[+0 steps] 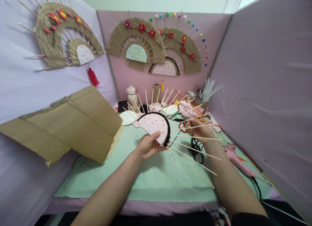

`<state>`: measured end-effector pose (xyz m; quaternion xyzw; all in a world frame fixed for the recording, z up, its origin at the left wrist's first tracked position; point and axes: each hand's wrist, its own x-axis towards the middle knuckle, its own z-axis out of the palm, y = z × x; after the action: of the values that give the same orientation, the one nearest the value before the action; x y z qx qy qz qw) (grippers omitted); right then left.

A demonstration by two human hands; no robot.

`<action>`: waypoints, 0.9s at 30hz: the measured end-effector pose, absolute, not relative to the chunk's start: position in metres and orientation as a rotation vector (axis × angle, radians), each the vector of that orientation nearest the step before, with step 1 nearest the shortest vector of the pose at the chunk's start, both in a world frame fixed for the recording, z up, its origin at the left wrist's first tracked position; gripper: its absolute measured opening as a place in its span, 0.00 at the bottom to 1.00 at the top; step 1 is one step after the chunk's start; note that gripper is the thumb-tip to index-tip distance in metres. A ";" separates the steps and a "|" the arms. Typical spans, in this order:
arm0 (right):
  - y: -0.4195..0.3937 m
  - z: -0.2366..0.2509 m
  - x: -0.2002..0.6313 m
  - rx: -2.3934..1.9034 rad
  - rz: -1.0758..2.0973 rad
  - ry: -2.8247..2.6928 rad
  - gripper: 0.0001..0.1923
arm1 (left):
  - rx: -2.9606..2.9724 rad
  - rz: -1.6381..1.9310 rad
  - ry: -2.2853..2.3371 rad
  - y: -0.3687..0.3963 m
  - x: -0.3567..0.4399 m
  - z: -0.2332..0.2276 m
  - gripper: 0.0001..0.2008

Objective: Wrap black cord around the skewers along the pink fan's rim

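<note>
My left hand grips the lower corner of a half-round fan base, its thumb on the pink dotted fabric. Thin wooden sticks fan out from the base's curved edge, which is trimmed with black cord. To the right, among the stick ends, my right hand is closed with its fingertips pinched on the black cord. A length of that cord runs down to the base's lower corner near my left fingers. Below my right hand a loose tangle of black cord hangs or lies; I cannot tell which.
Brown cardboard leans at the left over a bundle of sticks. A pink glue gun with its cable lies at the right. Behind are red-handled scissors, a white bottle and crumpled pink fabric. Finished fans hang on the walls.
</note>
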<state>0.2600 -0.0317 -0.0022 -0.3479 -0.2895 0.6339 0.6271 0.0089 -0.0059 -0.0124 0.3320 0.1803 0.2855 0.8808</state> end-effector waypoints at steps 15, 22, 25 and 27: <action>-0.029 -0.005 0.254 -0.683 1.434 -0.570 0.03 | 0.695 0.518 0.383 -0.008 0.011 -0.016 0.12; -0.029 -0.007 0.256 -0.648 1.431 -0.583 0.03 | 0.705 0.518 0.368 -0.008 0.011 -0.017 0.11; -0.030 -0.007 0.256 -0.659 1.409 -0.601 0.03 | 0.730 0.528 0.361 -0.008 0.011 -0.016 0.12; -0.031 -0.006 0.256 -0.664 1.399 -0.603 0.04 | 0.747 0.540 0.369 -0.008 0.011 -0.016 0.12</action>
<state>0.2557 -0.0308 -0.0055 -0.2952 -0.2678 0.6217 0.6743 0.0110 -0.0077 -0.0163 0.3581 0.1772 0.2590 0.8793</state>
